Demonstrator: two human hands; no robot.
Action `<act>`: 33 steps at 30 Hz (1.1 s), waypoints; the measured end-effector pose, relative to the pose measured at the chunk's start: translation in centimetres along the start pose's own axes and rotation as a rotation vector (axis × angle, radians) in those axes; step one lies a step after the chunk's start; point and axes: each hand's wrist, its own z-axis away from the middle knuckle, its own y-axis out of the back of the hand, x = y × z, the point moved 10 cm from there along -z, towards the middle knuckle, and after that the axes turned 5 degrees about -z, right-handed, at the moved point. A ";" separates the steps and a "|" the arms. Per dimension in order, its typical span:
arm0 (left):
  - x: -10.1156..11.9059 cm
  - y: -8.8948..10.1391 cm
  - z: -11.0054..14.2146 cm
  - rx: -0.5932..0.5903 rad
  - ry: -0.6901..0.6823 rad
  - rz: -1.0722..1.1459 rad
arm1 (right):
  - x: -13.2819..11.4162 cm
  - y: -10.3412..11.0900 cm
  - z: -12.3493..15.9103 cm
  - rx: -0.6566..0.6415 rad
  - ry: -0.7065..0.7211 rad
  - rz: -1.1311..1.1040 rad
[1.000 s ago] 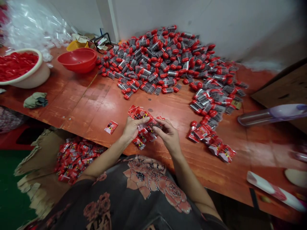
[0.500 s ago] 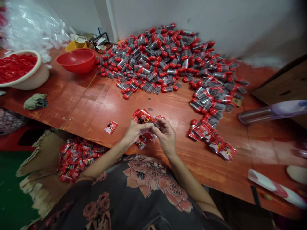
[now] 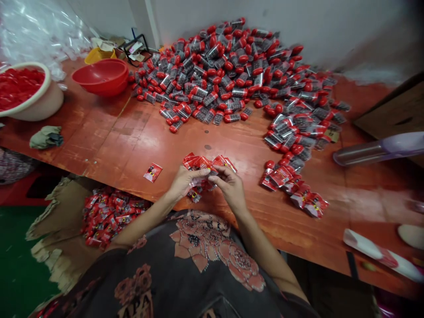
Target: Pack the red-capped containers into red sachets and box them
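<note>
My left hand [image 3: 185, 182] and my right hand [image 3: 230, 185] meet above the red-orange wooden table [image 3: 132, 141], both pinching a folded strip of red foil sachets [image 3: 205, 162]. A short tail of the strip [image 3: 195, 194] hangs below my fingers. One loose sachet [image 3: 153, 172] lies left of my left hand. To the right is a heap of sachets [image 3: 288, 187]. Beyond them spreads a large pile of clear capsule-shaped containers with red ends [image 3: 215, 73]. A torn cardboard box [image 3: 56, 221] below the table edge holds many more sachets [image 3: 111, 216].
A cream basin of red pieces [image 3: 23, 92] and a red plastic bowl [image 3: 101, 77] stand at the far left. Behind them are a yellow basket [image 3: 99, 56] and clear plastic bags [image 3: 39, 31]. A purple-and-clear tube [image 3: 377, 150] lies at the right, with a white-and-red item [image 3: 380, 256] nearer.
My hands have drawn closer around the strip, and its right end now sticks out further to the right. The whole view has shifted slightly upward.
</note>
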 end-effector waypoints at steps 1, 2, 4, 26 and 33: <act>-0.3 0.3 -0.1 0.011 0.024 -0.001 | 0.3 0.2 0.0 0.011 -0.023 -0.013; -0.4 0.8 -0.2 0.036 0.043 -0.004 | 0.5 0.5 -0.1 0.021 -0.048 -0.024; 0.1 2.7 -0.5 0.133 0.043 0.005 | 1.0 1.6 -0.1 0.043 -0.092 0.000; 2.4 3.6 -6.1 0.236 -0.061 0.217 | -3.0 -3.2 -13.5 -0.319 0.220 0.733; 2.3 4.9 -7.0 0.349 0.017 0.244 | -2.2 0.3 -24.9 0.048 0.185 0.931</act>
